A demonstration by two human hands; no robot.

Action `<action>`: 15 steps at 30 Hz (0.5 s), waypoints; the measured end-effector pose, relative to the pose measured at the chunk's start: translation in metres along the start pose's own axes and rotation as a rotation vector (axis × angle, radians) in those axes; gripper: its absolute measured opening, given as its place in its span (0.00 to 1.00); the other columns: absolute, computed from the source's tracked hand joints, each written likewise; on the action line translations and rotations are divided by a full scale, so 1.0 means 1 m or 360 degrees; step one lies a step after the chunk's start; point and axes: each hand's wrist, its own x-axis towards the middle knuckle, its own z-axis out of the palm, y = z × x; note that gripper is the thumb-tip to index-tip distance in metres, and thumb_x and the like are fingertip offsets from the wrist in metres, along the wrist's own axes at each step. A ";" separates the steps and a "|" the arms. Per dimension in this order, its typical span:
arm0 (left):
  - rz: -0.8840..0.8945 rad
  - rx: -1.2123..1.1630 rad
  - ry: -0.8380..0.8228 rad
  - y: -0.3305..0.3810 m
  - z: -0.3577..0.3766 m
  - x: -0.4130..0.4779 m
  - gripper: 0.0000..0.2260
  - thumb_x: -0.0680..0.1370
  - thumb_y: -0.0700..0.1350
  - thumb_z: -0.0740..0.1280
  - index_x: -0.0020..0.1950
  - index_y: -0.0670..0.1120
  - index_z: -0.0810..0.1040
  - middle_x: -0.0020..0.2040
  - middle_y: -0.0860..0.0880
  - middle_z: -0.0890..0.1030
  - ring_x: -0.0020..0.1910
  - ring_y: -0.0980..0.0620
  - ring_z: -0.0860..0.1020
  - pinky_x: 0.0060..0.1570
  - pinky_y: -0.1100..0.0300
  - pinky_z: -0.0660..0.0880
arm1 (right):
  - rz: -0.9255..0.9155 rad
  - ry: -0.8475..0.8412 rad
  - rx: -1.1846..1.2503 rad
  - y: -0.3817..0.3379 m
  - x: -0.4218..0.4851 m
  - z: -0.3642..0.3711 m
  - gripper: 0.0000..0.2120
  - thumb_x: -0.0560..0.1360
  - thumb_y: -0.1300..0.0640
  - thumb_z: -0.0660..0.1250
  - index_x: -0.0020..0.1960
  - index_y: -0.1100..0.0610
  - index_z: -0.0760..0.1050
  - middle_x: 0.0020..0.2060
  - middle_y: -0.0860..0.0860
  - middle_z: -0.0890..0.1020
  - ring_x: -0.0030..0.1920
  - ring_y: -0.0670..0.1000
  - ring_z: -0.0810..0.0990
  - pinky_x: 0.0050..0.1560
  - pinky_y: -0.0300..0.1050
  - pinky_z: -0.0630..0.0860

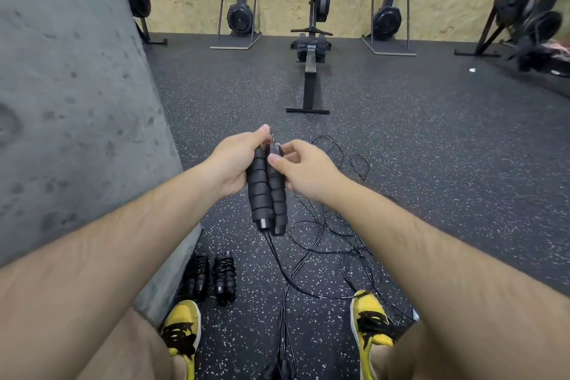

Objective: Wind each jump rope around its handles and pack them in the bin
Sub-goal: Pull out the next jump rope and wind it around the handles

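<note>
Two black foam jump rope handles (266, 191) are held side by side, upright, above the floor. My left hand (233, 160) grips the left handle near its top. My right hand (303, 168) pinches the top of the right handle between thumb and fingers. Their thin black rope (311, 244) hangs from the lower ends and lies in loose tangled loops on the floor. Two wound jump ropes (209, 278) lie side by side on the floor near my left foot. No bin is in view.
A grey concrete pillar (77, 95) stands at the left. My yellow shoes (182, 333) rest on the speckled rubber floor (431, 163). A rowing machine (310, 71) stands ahead, and other exercise machines (239, 15) line the plywood wall.
</note>
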 end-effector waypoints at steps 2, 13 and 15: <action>0.0013 0.0014 -0.0018 -0.003 0.005 -0.003 0.11 0.83 0.48 0.65 0.55 0.40 0.77 0.49 0.39 0.84 0.42 0.46 0.85 0.41 0.52 0.83 | -0.0058 0.0177 -0.0052 0.000 0.002 0.004 0.09 0.78 0.51 0.69 0.57 0.52 0.79 0.48 0.49 0.84 0.45 0.48 0.81 0.52 0.44 0.77; -0.0058 -0.0004 0.0229 -0.001 0.012 -0.009 0.14 0.83 0.51 0.66 0.41 0.45 0.76 0.30 0.47 0.77 0.26 0.50 0.76 0.32 0.60 0.76 | -0.0023 -0.0052 -0.0381 -0.018 -0.012 0.010 0.29 0.61 0.39 0.71 0.57 0.50 0.70 0.53 0.48 0.70 0.53 0.53 0.76 0.52 0.50 0.75; -0.0113 -0.0100 0.0119 -0.001 0.016 -0.016 0.12 0.84 0.49 0.63 0.44 0.45 0.75 0.30 0.48 0.79 0.27 0.52 0.79 0.30 0.61 0.78 | 0.0043 -0.0120 -0.0503 -0.018 -0.015 0.005 0.31 0.64 0.43 0.73 0.61 0.51 0.67 0.54 0.50 0.67 0.52 0.54 0.77 0.51 0.50 0.75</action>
